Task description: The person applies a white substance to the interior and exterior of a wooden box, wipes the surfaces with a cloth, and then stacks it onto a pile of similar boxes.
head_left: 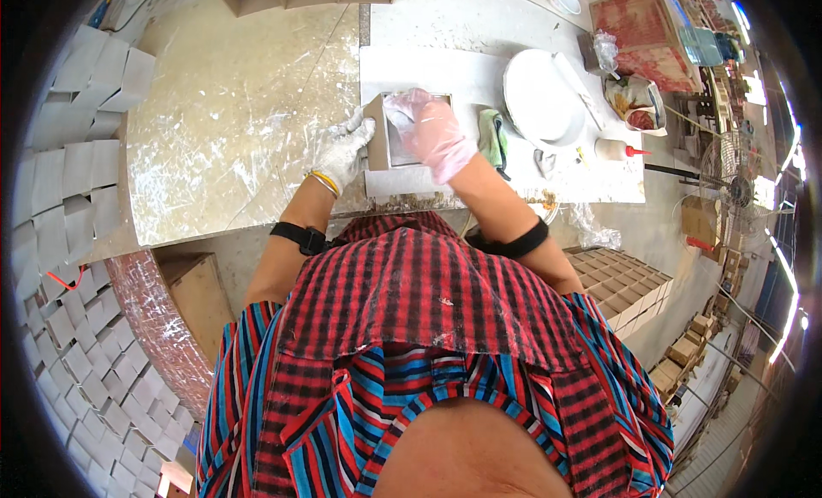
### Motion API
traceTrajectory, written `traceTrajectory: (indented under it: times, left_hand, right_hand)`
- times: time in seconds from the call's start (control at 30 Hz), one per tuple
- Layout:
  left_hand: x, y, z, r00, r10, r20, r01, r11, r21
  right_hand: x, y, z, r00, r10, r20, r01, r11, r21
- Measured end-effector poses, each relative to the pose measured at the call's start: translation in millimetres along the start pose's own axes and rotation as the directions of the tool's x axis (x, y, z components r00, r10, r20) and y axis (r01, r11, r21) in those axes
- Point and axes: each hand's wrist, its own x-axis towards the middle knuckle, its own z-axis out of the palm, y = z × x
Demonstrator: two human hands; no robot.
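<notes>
1. Box [396,131]: a small, shallow, square cardboard box with a pale lining lies flat on a grey board [462,78] at the near edge of my counter [231,113]. Its open face points up toward me. It is close to square, so I cannot name a long axis; its sides run roughly parallel to the counter's front edge.
2. Left hand [342,147]: in a white glove, with a yellow band at the wrist. My fingers are clenched on the box's left wall, thumb on the outside.
3. Right hand [437,134]: in a pink glove, laid across the box's open top. My fingers press down into it, bent; whether they grip anything inside I cannot tell.
4. Beside the right hand: one green cloth [492,134], just right of the box; farther right one round white plate [539,100] and one white squeeze bottle with a red tip [618,149] lying on its side.
5. Surface: the counter is pale, mottled stone, streaked with white smears; the grey board covers its right part.
6. Room: a workshop. Many flat grey sheets [68,172] are overlapped in rows on my left. Rows of brown boxes [625,284] are stacked low on my right. One standing fan [736,185] stands farther right.
</notes>
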Motion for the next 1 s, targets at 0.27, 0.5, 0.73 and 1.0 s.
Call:
traceTrajectory:
  times: [0.27,0.5,0.73,1.0]
  left_hand:
    - [4,-3,-1,1.0,0.018,0.006,-0.017,0.998,-0.054]
    - [6,-3,-6,0.999,-0.007,0.035,0.007,1.0,0.019]
    - [8,-10,-8,0.999,0.031,-0.005,-0.032,0.996,-0.085]
    - [6,-10,-11,0.997,0.032,0.063,-0.024,0.994,-0.111]
  right_hand:
    - [-21,28,-21,0.979,0.199,0.032,-0.163,0.69,0.705]
    - [-34,30,-37,0.939,0.091,0.331,-0.262,0.815,0.518]
    - [20,138,-9,0.961,0.213,-0.174,-0.217,0.976,0.002]
    - [-57,119,6,0.942,0.322,-0.089,-0.328,0.943,-0.059]
